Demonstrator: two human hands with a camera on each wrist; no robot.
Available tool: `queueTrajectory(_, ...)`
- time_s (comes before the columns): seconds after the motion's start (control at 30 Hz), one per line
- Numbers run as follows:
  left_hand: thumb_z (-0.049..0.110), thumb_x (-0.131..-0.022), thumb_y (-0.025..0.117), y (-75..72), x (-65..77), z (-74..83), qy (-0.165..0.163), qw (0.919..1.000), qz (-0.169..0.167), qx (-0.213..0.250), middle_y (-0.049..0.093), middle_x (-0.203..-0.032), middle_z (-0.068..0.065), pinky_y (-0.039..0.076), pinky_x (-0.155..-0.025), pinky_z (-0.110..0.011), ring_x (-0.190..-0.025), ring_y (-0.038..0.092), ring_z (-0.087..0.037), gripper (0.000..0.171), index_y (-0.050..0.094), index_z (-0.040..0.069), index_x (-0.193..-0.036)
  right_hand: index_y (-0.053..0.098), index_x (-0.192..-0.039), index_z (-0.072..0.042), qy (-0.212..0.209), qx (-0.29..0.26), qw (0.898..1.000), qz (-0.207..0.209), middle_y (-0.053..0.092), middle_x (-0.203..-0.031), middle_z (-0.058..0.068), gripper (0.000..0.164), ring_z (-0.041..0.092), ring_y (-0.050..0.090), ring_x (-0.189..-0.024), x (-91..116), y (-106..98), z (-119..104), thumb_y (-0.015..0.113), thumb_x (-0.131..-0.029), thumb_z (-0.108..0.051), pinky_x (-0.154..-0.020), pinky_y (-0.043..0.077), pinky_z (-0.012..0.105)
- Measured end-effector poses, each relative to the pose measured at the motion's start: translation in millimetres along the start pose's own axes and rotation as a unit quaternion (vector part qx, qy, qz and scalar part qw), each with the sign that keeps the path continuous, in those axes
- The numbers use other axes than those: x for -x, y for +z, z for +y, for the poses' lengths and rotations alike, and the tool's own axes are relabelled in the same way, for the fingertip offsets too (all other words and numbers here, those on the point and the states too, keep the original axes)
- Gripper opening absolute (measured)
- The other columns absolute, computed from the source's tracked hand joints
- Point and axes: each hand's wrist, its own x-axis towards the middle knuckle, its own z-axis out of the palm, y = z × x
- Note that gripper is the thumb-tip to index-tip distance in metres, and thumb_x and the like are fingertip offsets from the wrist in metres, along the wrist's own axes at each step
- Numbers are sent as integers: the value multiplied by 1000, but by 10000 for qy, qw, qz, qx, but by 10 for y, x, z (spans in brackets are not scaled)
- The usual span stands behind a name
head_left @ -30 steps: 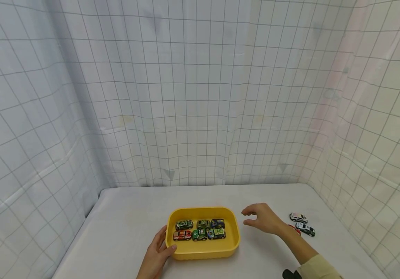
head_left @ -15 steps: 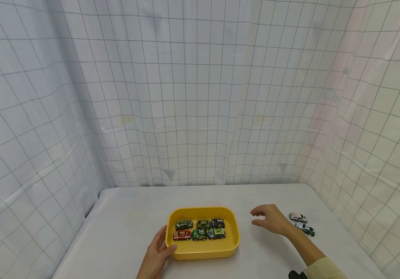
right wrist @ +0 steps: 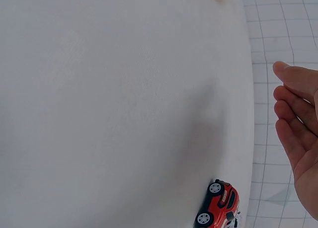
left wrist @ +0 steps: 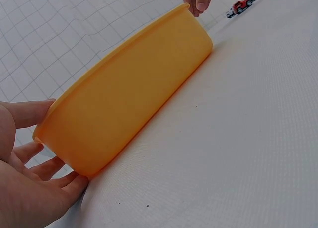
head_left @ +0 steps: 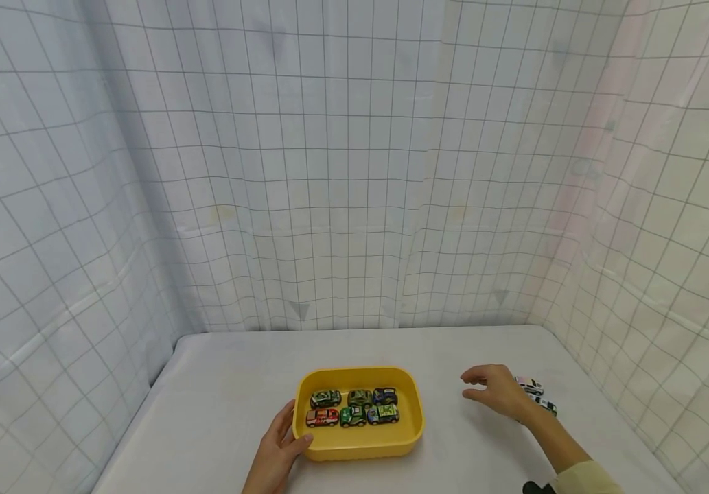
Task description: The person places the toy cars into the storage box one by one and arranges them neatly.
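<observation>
My left hand [head_left: 276, 446] grips the left end of a yellow plastic tray [head_left: 360, 453], thumb over the rim and fingers against the outer wall in the left wrist view. Inside, toy cars stand in two rows, among them a red one [head_left: 322, 417], a green one [head_left: 353, 416] and a blue one [head_left: 385, 396]. My right hand [head_left: 496, 390] hovers right of the tray, holding nothing, its fingers loosely bent. Close by it, a white-and-pink toy car [head_left: 530, 385] and a black-and-white one [head_left: 544, 405] sit partly hidden. The right wrist view shows a red toy car [right wrist: 221, 205] below that hand.
A white cloth covers the table [head_left: 218, 391]. White curtains with a grid pattern [head_left: 354, 206] hang behind it and along both sides. A dark band [head_left: 536, 488] shows at my right sleeve.
My right hand has moved rightward, away from the tray, and now overlaps the loose toy cars. The red car there has gone behind my arm in the head view. Left hand and tray stay put.
</observation>
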Motion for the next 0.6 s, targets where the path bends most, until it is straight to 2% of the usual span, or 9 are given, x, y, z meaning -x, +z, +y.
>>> queueTrajectory(0.17,-5,-91,75,1,6,-4,29,10000,-11,-31,10,-163,-38,42,-109,-55,-146,20,-56,94,15,-3,-163,75,-111,2,65,-38,10000,9,74,-107,13,25,31,69,-98,48,-24,67,81,-90,-11,-88,60,46)
queueTrajectory(0.6,-4,-92,74,7,21,11,66,10000,-44,-49,9,-164,-37,42,-110,-56,-147,19,-57,93,15,-3,-163,76,-108,-1,495,21,9988,22,75,-102,5,26,27,70,-95,191,-59,249,83,-88,-15,-86,60,43)
